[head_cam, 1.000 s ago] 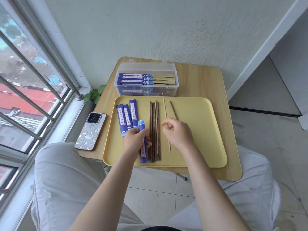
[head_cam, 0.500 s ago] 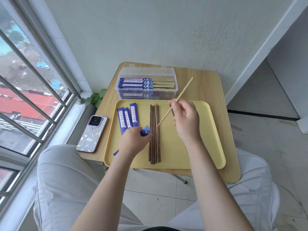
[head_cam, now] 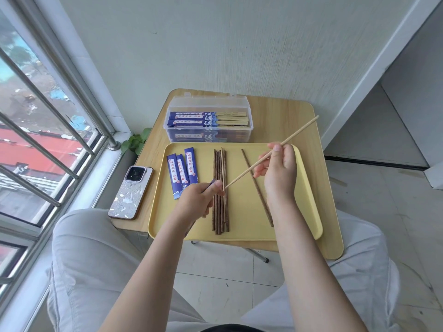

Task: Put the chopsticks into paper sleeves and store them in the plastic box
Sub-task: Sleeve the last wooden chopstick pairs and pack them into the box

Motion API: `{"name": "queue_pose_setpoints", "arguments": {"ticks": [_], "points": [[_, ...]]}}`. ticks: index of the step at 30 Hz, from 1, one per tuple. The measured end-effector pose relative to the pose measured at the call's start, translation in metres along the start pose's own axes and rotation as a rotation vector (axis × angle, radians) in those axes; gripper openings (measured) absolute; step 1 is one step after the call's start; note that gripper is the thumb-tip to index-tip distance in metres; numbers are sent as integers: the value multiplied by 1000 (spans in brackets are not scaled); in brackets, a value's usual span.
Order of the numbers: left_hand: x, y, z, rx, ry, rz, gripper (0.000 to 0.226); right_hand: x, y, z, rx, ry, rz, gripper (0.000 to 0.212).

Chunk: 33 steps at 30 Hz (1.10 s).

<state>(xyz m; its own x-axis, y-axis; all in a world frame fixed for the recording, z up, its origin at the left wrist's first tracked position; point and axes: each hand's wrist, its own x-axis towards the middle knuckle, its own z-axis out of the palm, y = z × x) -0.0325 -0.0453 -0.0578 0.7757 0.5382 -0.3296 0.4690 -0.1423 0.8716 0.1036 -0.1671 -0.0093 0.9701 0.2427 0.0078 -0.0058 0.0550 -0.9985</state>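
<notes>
Home balcony nook, barred window [head_cam: 48, 130], tiled floor [head_cam: 383, 207], small folding table [head_cam: 309, 130]

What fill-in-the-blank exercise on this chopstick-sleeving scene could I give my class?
1. The right hand holds one pale ____.
2. The left hand pinches a blue paper ____.
3. Three blue sleeves lie on the yellow ____.
4. The phone lies on the table, ____ of the yellow tray.

Missing words: chopstick; sleeve; tray; left

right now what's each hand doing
Left hand: closed on a blue sleeve, mostly hidden by the fingers.
Right hand: pinching a pale chopstick, tip pointed toward the sleeve.
</notes>
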Motion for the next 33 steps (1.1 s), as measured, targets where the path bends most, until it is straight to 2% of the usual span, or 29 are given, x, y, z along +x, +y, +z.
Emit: {"name": "queue_pose_setpoints", "arguments": {"ticks": [5, 12, 15, 18, 21, 22, 26, 27, 30, 33], "points": [[-5, 10, 1, -47, -50, -93, 82, 3, 1, 0, 118, -23, 71, 27], [-7, 12, 3, -39, -131, -72, 81, 1, 11, 2, 77, -94, 84, 25], [-7, 16, 6, -70, -108, -63, 75, -2, 15, 4, -41, -266, 128, 23], [-6, 20, 9, -64, -23, -31, 62, -11, 18, 8, -280, -495, 208, 21], [-4, 20, 9, -95, 22, -15, 37, -16, 22, 13, -279, -486, 305, 10], [-4, 20, 9, -96, 19, -23, 31, -16, 22, 14, -250, -446, 323, 13], [-2, 17, 7, -35, 7, -46, 17, -13, 29, 12, -280, -354, 292, 93], [-2, 17, 7, -24, 4, -43, 17, -14, 30, 11, -280, -359, 278, 104], [-3, 18, 8, -25, -19, -38, 18, -15, 29, 6, -275, -379, 251, 115], [-3, 17, 7, -39, -26, -43, 18, -15, 27, 5, -316, -437, 242, 100]]}}
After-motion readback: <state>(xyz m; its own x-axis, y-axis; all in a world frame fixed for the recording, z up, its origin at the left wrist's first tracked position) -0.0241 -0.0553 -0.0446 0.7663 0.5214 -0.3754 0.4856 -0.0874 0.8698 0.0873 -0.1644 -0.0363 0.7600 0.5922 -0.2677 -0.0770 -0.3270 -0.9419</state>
